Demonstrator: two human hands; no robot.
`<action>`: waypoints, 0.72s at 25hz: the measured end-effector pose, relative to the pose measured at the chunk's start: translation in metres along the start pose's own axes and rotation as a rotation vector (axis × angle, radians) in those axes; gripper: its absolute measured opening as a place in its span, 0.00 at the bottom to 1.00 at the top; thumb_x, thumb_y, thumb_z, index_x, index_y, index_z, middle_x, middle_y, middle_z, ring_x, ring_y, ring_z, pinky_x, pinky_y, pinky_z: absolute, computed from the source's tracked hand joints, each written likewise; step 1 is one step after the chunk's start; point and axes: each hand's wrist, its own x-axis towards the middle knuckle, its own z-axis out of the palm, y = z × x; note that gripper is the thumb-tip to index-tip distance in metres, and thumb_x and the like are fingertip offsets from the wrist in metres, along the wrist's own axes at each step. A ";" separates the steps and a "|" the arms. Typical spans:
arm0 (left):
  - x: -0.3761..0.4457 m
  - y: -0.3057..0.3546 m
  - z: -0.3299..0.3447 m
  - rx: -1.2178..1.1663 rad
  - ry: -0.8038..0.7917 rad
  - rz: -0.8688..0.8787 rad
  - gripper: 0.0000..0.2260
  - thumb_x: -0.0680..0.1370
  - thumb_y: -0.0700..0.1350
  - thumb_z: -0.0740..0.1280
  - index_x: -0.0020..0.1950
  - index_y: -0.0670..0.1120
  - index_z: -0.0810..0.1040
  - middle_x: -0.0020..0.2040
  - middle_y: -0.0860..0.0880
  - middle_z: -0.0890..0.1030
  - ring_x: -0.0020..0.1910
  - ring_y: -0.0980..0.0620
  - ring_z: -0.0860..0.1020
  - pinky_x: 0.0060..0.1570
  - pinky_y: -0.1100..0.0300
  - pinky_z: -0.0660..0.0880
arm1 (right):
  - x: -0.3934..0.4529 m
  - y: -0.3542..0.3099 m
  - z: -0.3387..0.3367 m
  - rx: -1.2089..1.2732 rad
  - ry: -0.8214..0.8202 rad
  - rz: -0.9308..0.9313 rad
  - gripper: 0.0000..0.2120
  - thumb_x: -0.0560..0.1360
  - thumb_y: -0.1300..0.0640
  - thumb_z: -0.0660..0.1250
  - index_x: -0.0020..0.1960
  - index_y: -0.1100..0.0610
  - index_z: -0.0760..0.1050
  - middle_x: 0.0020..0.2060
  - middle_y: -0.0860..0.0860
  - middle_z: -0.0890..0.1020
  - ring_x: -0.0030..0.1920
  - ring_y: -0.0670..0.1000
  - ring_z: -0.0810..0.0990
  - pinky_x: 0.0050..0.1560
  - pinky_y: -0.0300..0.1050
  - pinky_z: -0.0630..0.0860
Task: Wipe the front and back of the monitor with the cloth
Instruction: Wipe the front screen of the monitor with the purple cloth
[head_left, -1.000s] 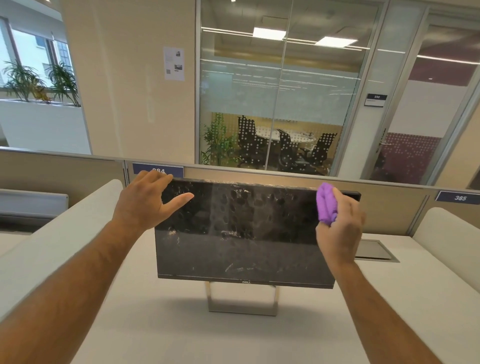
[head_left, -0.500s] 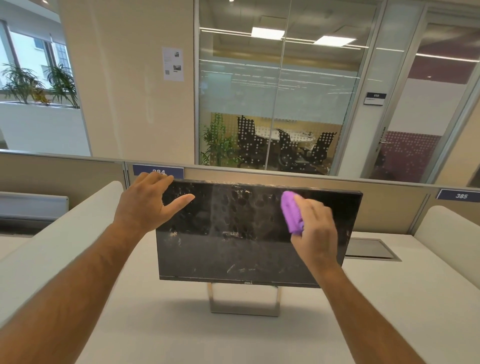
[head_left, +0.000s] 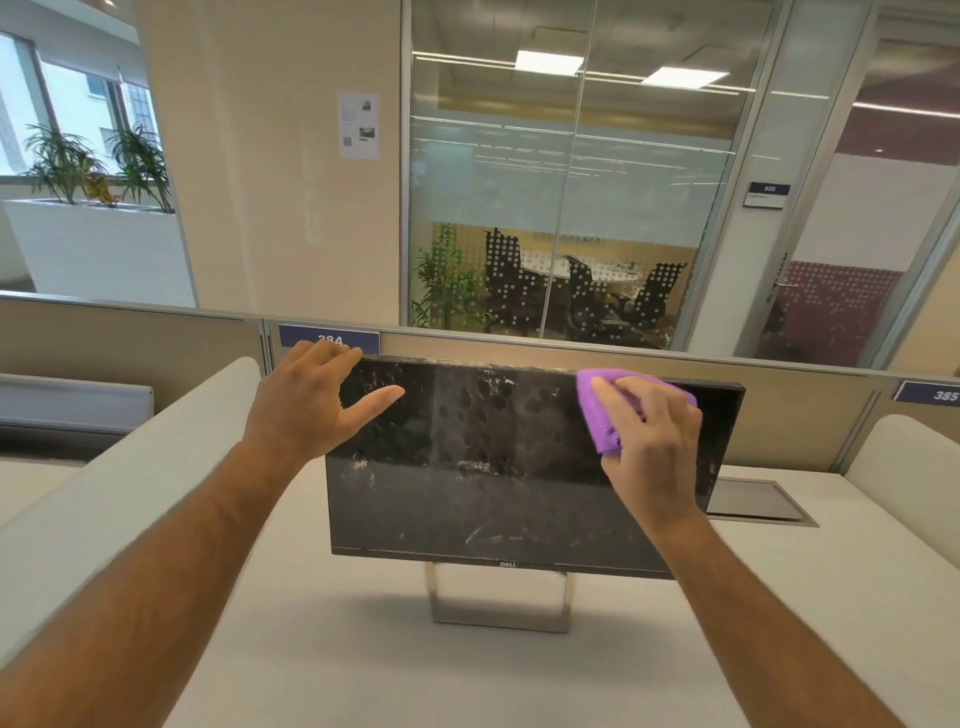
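Monitor (head_left: 498, 478) standing upright on the desk (head_left: 363, 665) is being steadied at its top-left corner by the left hand (head_left: 311, 410), fingers straight, while the right hand (head_left: 649, 436) is clutching the purple cloth (head_left: 597, 410) against the upper-right screen and, I'd judge, should be pressing evenly in overlapping passes.

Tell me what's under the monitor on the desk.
Under the monitor a silver open-frame stand rests on the white desk, with bare desk showing through it. Where the stand joins the monitor is hidden behind the screen.
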 end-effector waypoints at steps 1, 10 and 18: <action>0.000 0.000 0.000 -0.003 0.000 -0.001 0.38 0.74 0.74 0.51 0.60 0.43 0.80 0.55 0.45 0.82 0.53 0.43 0.79 0.47 0.46 0.80 | -0.005 0.001 0.002 -0.066 -0.025 -0.176 0.34 0.62 0.60 0.81 0.66 0.58 0.75 0.59 0.60 0.78 0.58 0.61 0.75 0.51 0.57 0.76; -0.002 0.001 0.000 -0.003 -0.018 -0.022 0.38 0.74 0.73 0.51 0.61 0.44 0.80 0.56 0.45 0.82 0.55 0.43 0.79 0.50 0.48 0.79 | 0.010 0.035 0.004 -0.223 -0.085 -0.743 0.24 0.71 0.59 0.74 0.65 0.49 0.75 0.64 0.55 0.76 0.66 0.61 0.71 0.67 0.69 0.61; 0.000 0.003 -0.003 -0.030 -0.063 -0.051 0.30 0.77 0.63 0.55 0.63 0.43 0.79 0.59 0.45 0.82 0.57 0.43 0.78 0.52 0.47 0.79 | 0.029 0.026 0.005 -0.212 -0.206 -0.981 0.19 0.76 0.61 0.66 0.65 0.49 0.73 0.63 0.55 0.75 0.65 0.60 0.71 0.70 0.68 0.59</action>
